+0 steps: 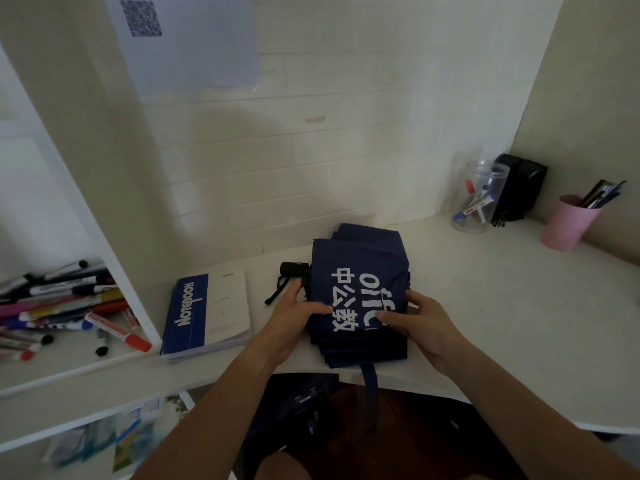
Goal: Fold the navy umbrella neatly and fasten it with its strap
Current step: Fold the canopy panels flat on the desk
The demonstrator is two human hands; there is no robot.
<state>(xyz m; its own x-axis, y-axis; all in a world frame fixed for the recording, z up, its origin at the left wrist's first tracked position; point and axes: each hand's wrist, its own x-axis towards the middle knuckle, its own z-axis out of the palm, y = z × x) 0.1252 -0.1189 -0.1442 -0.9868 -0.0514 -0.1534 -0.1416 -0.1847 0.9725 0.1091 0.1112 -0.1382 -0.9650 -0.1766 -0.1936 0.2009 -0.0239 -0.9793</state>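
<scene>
Folding was the step in hand, and it looked well along. The navy umbrella [360, 292] lay in the lower centre of the frame, on the white desk [485, 306] near its front edge, its canopy gathered into flat stacked pleats with white lettering on the top panel. Its black handle [294, 270] stuck out at the left of the bundle, a dark wrist cord trailing from it onto the desk.

The left hand [294, 317] was clasped on the left side of the bundle, fingers curled around the edge by the handle and thumb pressed down on the top panel. The right hand [422, 320] gripped the right side the same way, thumb flat on the lettering, fingers tucked around the edge. Neither was spread; both were pressing the pleats together.

The strap [370, 393] hung loose from the near end of the bundle, over the desk edge toward the bottom of the frame, not yet wrapped.

A blue notebook [204, 313] lay just left of the handle, and a pink cup [568, 223] stood well apart at the right.

By my reading, the next move called for rolling or squeezing the pleats tight with one hand keeping them compressed, while the other reached for the dangling strap, drew it around the bundle and fastened it. Letting go too soon would likely let the folds spring open.
</scene>
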